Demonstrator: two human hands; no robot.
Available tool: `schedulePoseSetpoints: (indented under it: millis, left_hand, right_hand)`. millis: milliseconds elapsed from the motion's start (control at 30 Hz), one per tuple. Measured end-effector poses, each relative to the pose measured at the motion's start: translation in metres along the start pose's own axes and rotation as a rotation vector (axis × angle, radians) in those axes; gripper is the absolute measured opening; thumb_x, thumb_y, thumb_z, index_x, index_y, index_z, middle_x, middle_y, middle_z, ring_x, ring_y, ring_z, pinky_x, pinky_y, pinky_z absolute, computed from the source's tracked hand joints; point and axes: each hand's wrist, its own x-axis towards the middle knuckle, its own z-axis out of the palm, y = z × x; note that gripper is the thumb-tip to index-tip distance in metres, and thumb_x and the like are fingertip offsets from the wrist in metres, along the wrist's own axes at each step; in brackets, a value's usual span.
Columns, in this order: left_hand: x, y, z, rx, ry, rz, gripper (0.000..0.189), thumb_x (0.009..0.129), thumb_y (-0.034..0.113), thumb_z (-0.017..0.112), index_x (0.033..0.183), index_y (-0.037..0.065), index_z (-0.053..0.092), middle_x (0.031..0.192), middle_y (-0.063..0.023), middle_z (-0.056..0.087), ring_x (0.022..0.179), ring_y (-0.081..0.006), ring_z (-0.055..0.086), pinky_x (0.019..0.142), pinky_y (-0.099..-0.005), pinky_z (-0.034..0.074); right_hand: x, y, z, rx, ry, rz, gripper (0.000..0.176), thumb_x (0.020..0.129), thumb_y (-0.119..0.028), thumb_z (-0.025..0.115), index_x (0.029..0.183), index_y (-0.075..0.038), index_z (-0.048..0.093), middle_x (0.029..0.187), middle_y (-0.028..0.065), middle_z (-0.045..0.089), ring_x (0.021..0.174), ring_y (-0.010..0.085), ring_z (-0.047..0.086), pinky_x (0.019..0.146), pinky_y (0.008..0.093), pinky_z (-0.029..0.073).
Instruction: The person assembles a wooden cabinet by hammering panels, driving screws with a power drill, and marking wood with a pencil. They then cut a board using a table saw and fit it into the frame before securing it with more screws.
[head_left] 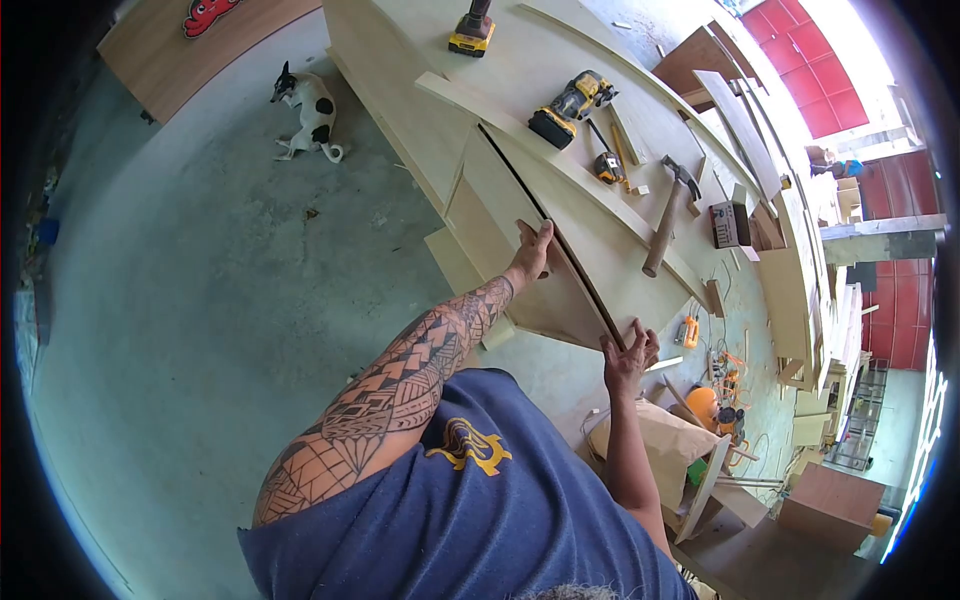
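A thin dark strip (574, 262) lies aslant on the pale counter (385, 60) near the middle of the frame, its long axis running from upper left to lower right, one end pointing toward the lower right. The right hand (627, 366) pinches that end between thumb and fingers. The left hand (532, 252) touches it midway; whether its fingers close on it, I cannot tell.
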Motion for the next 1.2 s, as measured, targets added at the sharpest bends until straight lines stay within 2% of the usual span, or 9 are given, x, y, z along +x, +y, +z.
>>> schedulePoseSetpoints:
  millis: [133,367,467,600,700,767,900,1100,1200]
  left_hand:
    - [0.003,0.004,-0.002,-0.013,-0.043,-0.085,0.130,0.082,0.094,0.042,0.160,0.018,-0.029,0.174,-0.0148,-0.006,0.154,-0.0386,0.026,0.099,-0.0562,0.056]
    - [0.000,0.008,-0.003,0.014,-0.051,-0.105,0.130,0.082,0.093,0.043,0.159,0.018,-0.030,0.174,-0.0130,-0.002,0.153,-0.0383,0.028,0.102,-0.0603,0.052]
    - [-0.020,0.010,-0.022,0.033,-0.125,-0.131,0.127,0.085,0.090,0.046,0.164,0.015,-0.019,0.173,-0.0134,0.012,0.153,-0.0374,0.030,0.109,-0.0581,0.048]
    - [-0.062,-0.074,-0.094,0.730,-0.384,-0.130,0.094,0.101,0.068,0.043,0.163,0.002,0.023,0.169,-0.0188,0.028,0.154,-0.0322,0.031,0.123,-0.0405,0.031]
    - [-0.121,-0.170,-0.170,1.225,-0.670,-0.436,0.075,0.104,0.059,0.046,0.148,-0.002,0.048,0.147,-0.0252,0.056,0.134,-0.0334,0.056,0.116,-0.0385,0.038]
    - [-0.182,-0.170,-0.197,0.975,-0.867,-0.156,0.068,0.105,0.054,0.047,0.147,0.001,0.052,0.142,-0.0233,0.061,0.128,-0.0331,0.061,0.109,-0.0381,0.045]
    - [-0.234,-0.162,-0.190,0.750,-0.391,-0.343,0.058,0.101,0.048,0.050,0.135,0.003,0.064,0.139,-0.0207,0.065,0.127,-0.0361,0.062,0.105,-0.0419,0.048]
    - [-0.226,-0.115,-0.216,1.375,-0.559,-0.320,0.047,0.104,0.039,0.052,0.125,0.001,0.071,0.123,-0.0143,0.074,0.114,-0.0305,0.069,0.098,-0.0414,0.052]
    - [-0.250,-0.052,-0.186,0.970,-0.478,-0.555,0.051,0.098,0.042,0.057,0.121,-0.001,0.071,0.119,-0.0218,0.073,0.108,-0.0393,0.070,0.095,-0.0444,0.053]
  right_hand:
    - [0.000,-0.001,0.006,-0.009,0.029,0.018,0.078,0.078,-0.027,0.087,0.145,-0.015,0.049,0.145,0.0264,0.040,0.139,0.0433,0.035,0.116,0.0545,0.026]
    - [0.007,-0.019,-0.004,-0.112,-0.018,0.106,0.075,0.075,-0.022,0.087,0.141,-0.014,0.052,0.141,0.0214,0.045,0.129,0.0429,0.044,0.111,0.0526,0.034]
    - [0.011,-0.012,0.001,-0.146,-0.026,0.063,0.072,0.074,-0.023,0.087,0.137,-0.014,0.054,0.133,0.0175,0.052,0.125,0.0393,0.047,0.107,0.0512,0.036]
    - [0.011,-0.008,0.001,-0.140,-0.013,0.006,0.071,0.073,-0.024,0.088,0.135,-0.014,0.055,0.124,0.0149,0.059,0.123,0.0348,0.050,0.104,0.0495,0.036]
    - [0.009,-0.004,0.005,-0.145,0.017,0.019,0.073,0.073,-0.022,0.088,0.136,-0.014,0.054,0.126,0.0158,0.057,0.124,0.0357,0.049,0.104,0.0495,0.036]
    - [0.008,-0.005,0.006,-0.136,0.021,0.015,0.075,0.072,-0.020,0.089,0.137,-0.015,0.053,0.129,0.0172,0.055,0.125,0.0363,0.048,0.104,0.0496,0.036]
    - [0.008,-0.013,0.004,-0.117,0.007,0.061,0.079,0.071,-0.020,0.090,0.139,-0.016,0.052,0.130,0.0185,0.054,0.126,0.0367,0.047,0.105,0.0488,0.035]
    - [0.003,-0.007,0.014,-0.108,0.087,0.044,0.079,0.070,-0.018,0.091,0.140,-0.017,0.053,0.135,0.0171,0.051,0.123,0.0377,0.046,0.107,0.0477,0.037]
    - [-0.001,-0.009,0.009,-0.050,0.099,0.066,0.078,0.071,-0.018,0.090,0.141,-0.017,0.055,0.138,0.0178,0.048,0.124,0.0400,0.044,0.107,0.0487,0.039]
